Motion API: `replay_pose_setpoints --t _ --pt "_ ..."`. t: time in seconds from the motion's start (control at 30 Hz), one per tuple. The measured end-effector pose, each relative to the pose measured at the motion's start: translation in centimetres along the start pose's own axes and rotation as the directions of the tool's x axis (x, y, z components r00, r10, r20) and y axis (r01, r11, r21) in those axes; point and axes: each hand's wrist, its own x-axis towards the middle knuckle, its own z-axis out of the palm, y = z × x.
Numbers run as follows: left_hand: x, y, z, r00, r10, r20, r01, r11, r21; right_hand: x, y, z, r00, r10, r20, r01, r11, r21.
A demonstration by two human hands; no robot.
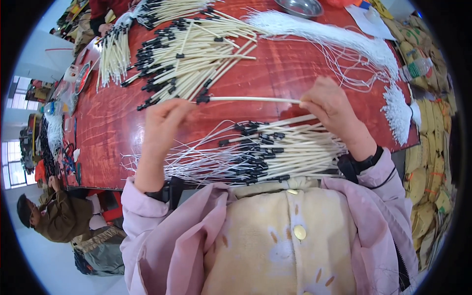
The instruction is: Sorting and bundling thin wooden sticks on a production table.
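Between both hands I hold one thin cream stick (250, 99) level above the red table (290, 73). My left hand (164, 120) pinches its black-capped end and my right hand (332, 109) pinches the other end. Just below, near the table's front edge, lies a pile of cream sticks with black caps and white strings (275, 150) trailing left. Farther back is a bigger heap of capped sticks (189, 54) without strings.
A thick bundle of white strings (324, 37) runs across the back right, ending in a white clump (397, 110). A metal bowl (299, 7) stands at the far edge. Another person (54, 216) sits at lower left. Stacked brown bundles (427, 147) fill the right side.
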Motion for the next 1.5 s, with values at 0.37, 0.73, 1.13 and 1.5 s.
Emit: replay_pose_setpoints --t 0.37,0.73,1.13,1.5 --pt "-8.0 -6.9 -17.0 0.787 0.002 -0.616 -0.049 0.997 -0.06 -2.7 -1.6 -5.9 0.998 -0.06 -0.007 0.06 0.994 -0.096" --pt "-17.4 -9.9 -17.0 0.679 -0.165 -0.715 0.324 0.942 0.09 -6.2 -3.2 -8.4 0.924 0.091 0.371 -0.131 0.988 0.083" --pt "-16.7 -7.1 -17.9 0.654 0.242 -0.717 0.305 0.783 0.542 -7.0 0.1 -7.5 0.973 0.202 0.111 -0.181 0.967 -0.18" --pt "8.7 2.5 11.4 0.697 0.608 0.379 -0.712 0.528 0.462 -3.8 4.0 -2.9 0.964 0.223 0.145 -0.177 0.945 -0.275"
